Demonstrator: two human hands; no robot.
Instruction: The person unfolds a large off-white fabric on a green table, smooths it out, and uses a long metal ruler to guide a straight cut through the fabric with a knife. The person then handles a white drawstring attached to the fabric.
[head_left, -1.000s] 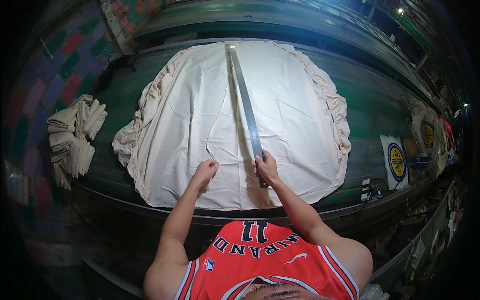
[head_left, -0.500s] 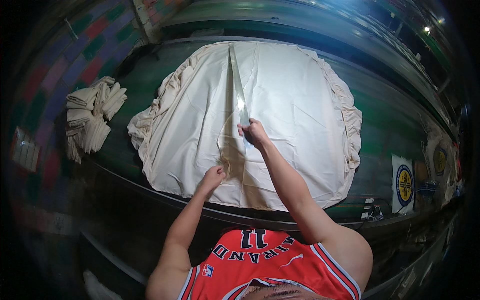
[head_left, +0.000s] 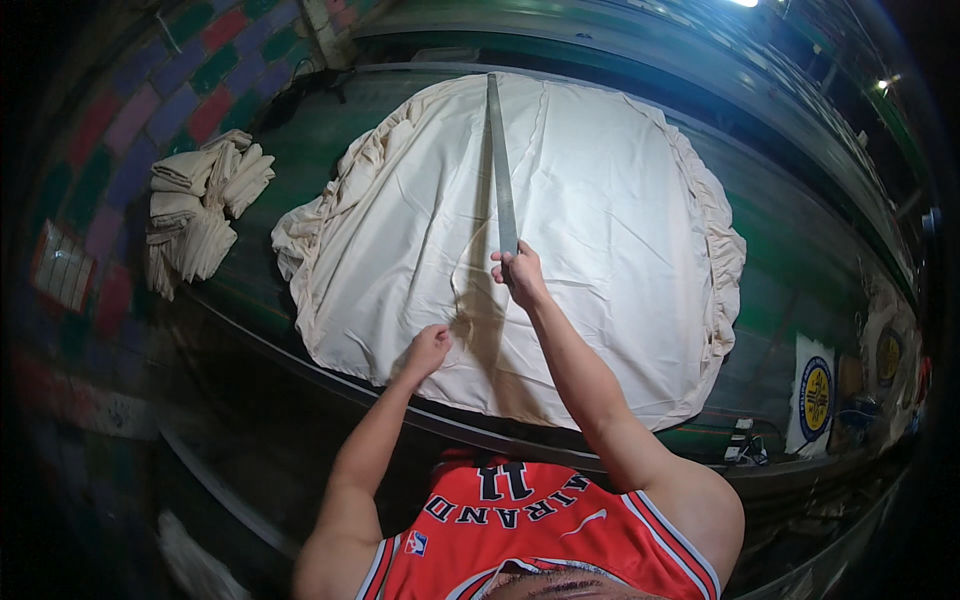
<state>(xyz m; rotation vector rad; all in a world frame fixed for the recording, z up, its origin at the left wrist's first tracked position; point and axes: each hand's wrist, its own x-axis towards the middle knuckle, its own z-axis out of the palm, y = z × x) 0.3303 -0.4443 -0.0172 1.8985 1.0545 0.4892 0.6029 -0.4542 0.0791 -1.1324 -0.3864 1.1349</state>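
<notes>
A large cream cloth [head_left: 610,250] with gathered, ruffled edges on its left and right lies spread over a dark green table. My right hand [head_left: 521,275] grips the near end of a long, flat metal ruler [head_left: 503,175], whose far end reaches the cloth's far edge. The ruler casts a dark shadow down the middle of the cloth. Close to the cloth's near edge, left of that shadow, is my left hand [head_left: 430,348]. Its fingers are curled together, and what they pinch, if anything, is hidden. A thin curved line shows on the cloth beside it.
Folded cream cloths [head_left: 200,205] are stacked at the table's left end by a painted brick wall [head_left: 180,95]. To the right lie a white cloth with a round blue and yellow emblem [head_left: 815,392] and a small white plug or adapter [head_left: 740,440]. The table's near edge [head_left: 450,424] runs before me.
The whole view has shifted, so the cloth appears farther right. The ruler's glare is gone, and its angle has changed slightly. Both hands keep nearly the same posture.
</notes>
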